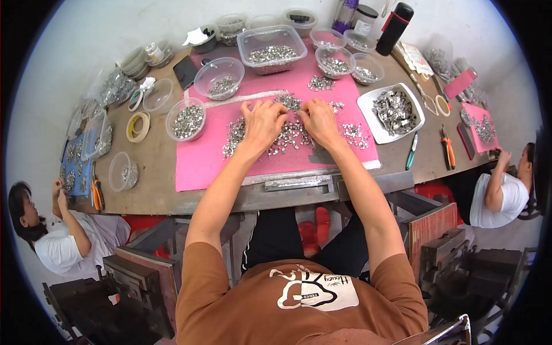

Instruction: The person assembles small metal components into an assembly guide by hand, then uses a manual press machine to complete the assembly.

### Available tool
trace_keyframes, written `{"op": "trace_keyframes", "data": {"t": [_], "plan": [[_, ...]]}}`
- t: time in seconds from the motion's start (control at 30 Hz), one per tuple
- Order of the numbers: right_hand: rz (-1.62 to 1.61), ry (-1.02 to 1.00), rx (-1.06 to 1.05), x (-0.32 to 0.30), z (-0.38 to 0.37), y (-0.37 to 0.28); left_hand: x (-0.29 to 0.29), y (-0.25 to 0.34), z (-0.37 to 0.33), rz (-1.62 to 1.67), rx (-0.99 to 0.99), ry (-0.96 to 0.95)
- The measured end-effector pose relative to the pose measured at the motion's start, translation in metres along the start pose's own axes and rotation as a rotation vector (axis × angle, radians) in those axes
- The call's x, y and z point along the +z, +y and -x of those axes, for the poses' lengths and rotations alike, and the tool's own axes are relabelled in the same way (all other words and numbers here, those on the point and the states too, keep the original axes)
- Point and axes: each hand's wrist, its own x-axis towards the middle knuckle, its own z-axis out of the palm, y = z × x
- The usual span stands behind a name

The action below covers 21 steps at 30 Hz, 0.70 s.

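Small shiny metal pieces (pixel 290 138) lie scattered over a pink mat (pixel 201 164) in front of me. My left hand (pixel 263 122) rests among them, its fingers curled and thumb drawn in. Close beside it, on the right, my right hand (pixel 319 122) has its fingers bent and pressed together over the pieces. Whatever either hand pinches is too small or too hidden to make out. A little heap of the same pieces (pixel 287 102) sits just beyond the gap between my hands. Another heap (pixel 321 83) lies farther back.
A white tray of larger metal parts (pixel 395 112) stands to the right, near orange-handled pliers (pixel 448 150). Clear tubs of metal pieces (pixel 187 119) flank the mat's left and back. A black bottle (pixel 395 29) stands at the back right. Two co-workers sit at the table's ends.
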Motion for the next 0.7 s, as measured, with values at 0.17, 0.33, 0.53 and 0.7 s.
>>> {"op": "trace_keyframes", "data": {"t": [0.17,0.33,0.53,0.7], "plan": [[0.062,0.088,-0.045,-0.004,0.005,-0.002,0.014,-0.006,-0.006,-0.031,0.009,-0.022],[-0.141,-0.133,0.085,-0.058,0.045,-0.025,-0.019,0.032,0.014,0.176,0.056,-0.096],[-0.071,-0.163,0.067,-0.066,0.095,-0.032,-0.033,0.054,0.065,0.209,0.038,-0.276],[-0.096,-0.105,0.053,-0.068,0.104,-0.024,-0.04,0.054,0.073,0.136,-0.025,-0.256]]}}
